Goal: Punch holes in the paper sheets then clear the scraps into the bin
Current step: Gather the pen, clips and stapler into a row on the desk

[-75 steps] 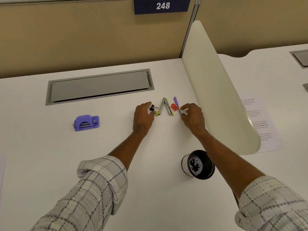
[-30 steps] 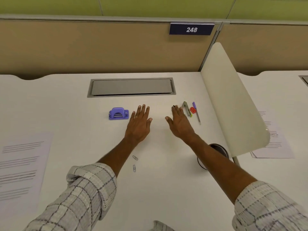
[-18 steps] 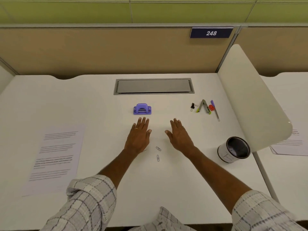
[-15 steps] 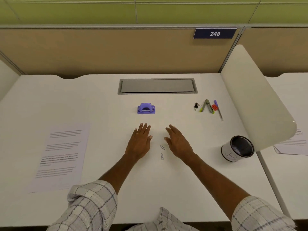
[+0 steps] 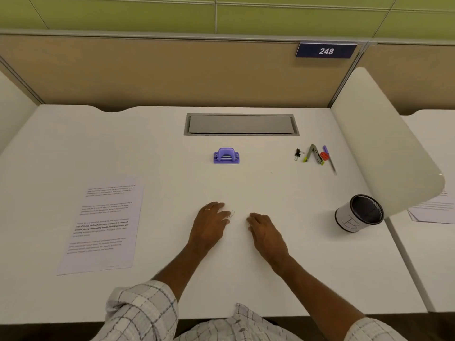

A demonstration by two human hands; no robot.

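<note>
The paper sheets (image 5: 103, 225) lie flat and print-up toward the left edge of the bench (image 5: 160, 279), nearer its front than its back. They look set aside there, ready to be drawn in, and I see no holes in them yet. The hole punch (image 5: 226, 156) stands well apart from them at mid-bench toward the back edge, just in front of the grey hatch (image 5: 241, 124). Nothing touches it.

The bin (image 5: 359, 214), a dark mesh cup with a white label, sits near the right edge beside the front end of the curved divider (image 5: 384, 143). It is probably kept clear of the working space until scraps appear.

Both hands rest palm down between paper and bin, toward the front edge. The left hand (image 5: 209, 227) has a slack grip with bent fingers and holds nothing. A paper clip (image 5: 232, 214) lies just beside its fingertips, and I cannot tell whether they touch it. The right hand (image 5: 266, 232) is likewise loose and empty.

A binder clip (image 5: 298, 154) and a pen (image 5: 330, 161) sit toward the back right corner, seemingly out of the way.
</note>
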